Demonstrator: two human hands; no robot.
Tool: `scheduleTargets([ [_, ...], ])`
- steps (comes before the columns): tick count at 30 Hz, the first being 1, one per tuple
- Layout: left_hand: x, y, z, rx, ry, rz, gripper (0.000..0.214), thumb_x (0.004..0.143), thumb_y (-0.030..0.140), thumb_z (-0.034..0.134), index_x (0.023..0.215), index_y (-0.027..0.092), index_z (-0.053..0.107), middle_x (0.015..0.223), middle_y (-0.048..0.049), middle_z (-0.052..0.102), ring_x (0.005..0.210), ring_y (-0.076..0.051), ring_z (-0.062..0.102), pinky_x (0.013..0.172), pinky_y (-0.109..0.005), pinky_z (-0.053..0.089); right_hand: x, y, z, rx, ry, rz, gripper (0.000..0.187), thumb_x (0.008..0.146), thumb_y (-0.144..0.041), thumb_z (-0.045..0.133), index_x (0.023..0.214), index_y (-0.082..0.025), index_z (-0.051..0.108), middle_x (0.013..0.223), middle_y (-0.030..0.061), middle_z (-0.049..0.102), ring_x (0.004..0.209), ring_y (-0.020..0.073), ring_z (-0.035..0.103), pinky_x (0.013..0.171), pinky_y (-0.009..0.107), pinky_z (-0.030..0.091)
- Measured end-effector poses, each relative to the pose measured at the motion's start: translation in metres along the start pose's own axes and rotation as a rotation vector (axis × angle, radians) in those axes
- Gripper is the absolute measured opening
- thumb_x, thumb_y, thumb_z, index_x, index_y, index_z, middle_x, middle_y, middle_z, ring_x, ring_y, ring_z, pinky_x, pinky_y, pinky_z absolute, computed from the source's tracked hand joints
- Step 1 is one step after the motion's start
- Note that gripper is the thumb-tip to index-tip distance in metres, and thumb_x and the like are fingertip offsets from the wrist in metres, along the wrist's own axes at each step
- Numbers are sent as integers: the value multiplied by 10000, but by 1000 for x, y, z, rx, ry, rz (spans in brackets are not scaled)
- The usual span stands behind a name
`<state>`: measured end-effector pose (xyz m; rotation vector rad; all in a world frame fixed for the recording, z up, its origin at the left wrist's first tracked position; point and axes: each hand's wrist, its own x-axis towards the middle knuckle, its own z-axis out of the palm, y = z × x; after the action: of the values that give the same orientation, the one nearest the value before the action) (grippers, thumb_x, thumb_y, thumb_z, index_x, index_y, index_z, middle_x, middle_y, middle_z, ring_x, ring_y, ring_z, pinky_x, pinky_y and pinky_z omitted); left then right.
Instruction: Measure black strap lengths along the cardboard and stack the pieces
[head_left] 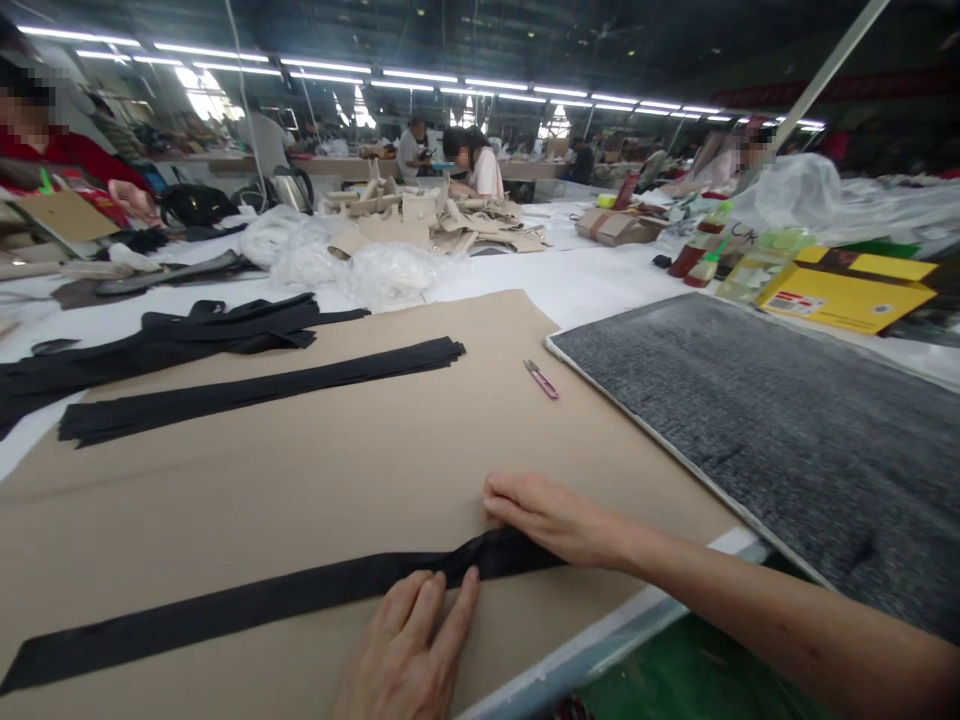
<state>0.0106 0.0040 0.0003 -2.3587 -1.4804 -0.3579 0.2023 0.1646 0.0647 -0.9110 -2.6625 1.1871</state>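
A long black fabric strip (225,610) lies across the brown cardboard sheet (337,450) near the table's front edge. My left hand (409,650) rests flat on the cardboard, fingers stretched out, fingertips touching the strip's lower edge. My right hand (551,520) lies flat over the strip's right end, fingers extended and pressing it down. Neither hand grips anything.
More black strips (255,390) and a black fabric pile (187,335) lie farther back on the left. Small pink snips (541,379) lie beside a dark grey mat (765,440). A yellow box (847,290), bottles (701,255) and plastic bags (390,270) sit beyond. Other people work at distant tables.
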Motion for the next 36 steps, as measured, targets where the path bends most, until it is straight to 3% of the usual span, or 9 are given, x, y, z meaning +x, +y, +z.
scheduleTargets([
  [2,-1,1,0,13,13,-5,497,887,191,409,1379,256,413,1084,-23,641,1020,-173,571,884,-251,471,0,-6,-4,-47,59,-50,240,980,-287,372,896,-161,559,835,18,606,763,133,540,693,252,375],
  [5,-7,2,4,40,46,8,465,880,163,386,1336,209,467,1124,-32,638,1059,-180,562,905,-257,464,-3,-22,0,-300,61,-235,219,911,-378,535,1009,-185,566,973,44,608,915,177,531,821,313,353],
  [11,-18,0,14,35,100,70,386,884,171,370,1227,159,548,1203,-58,609,1163,-200,509,972,-282,437,7,-38,30,-688,5,-302,184,899,-353,555,871,-172,539,887,42,598,847,197,503,783,346,325],
  [14,-17,0,14,26,102,72,384,883,162,369,1219,150,555,1196,-56,618,1149,-205,525,959,-287,454,16,-34,34,-657,-2,-286,135,930,-280,499,850,-175,525,869,33,598,827,182,501,788,340,314],
  [19,-7,3,6,0,118,8,375,892,162,356,1198,129,571,1125,-59,657,1070,-195,581,902,-271,500,21,-28,26,-337,82,18,174,965,-237,414,830,-171,502,825,18,592,749,146,501,720,286,324],
  [22,-3,5,1,-31,121,-21,375,904,170,328,1173,135,587,1093,-52,671,1039,-191,601,884,-272,516,17,-31,25,-281,21,-126,159,949,-333,485,927,-181,522,926,21,595,842,153,509,774,291,322],
  [24,-3,5,1,-43,103,-18,378,903,180,333,1182,133,583,1110,-53,666,1055,-198,595,898,-279,514,13,-35,27,-379,3,-253,179,920,-350,540,989,-186,527,981,33,586,912,172,497,816,312,307],
  [30,-13,3,9,-32,50,34,409,882,191,390,1259,125,533,1207,-55,628,1129,-217,556,957,-283,488,19,-36,38,-692,-34,-356,135,924,-291,518,854,-175,526,879,35,574,850,190,462,765,334,289],
  [36,-17,2,15,0,17,50,453,857,204,447,1299,121,498,1242,-53,612,1147,-220,550,953,-283,501,23,-29,38,-467,178,-16,150,974,-208,372,905,-166,498,894,36,581,819,163,488,765,317,293],
])
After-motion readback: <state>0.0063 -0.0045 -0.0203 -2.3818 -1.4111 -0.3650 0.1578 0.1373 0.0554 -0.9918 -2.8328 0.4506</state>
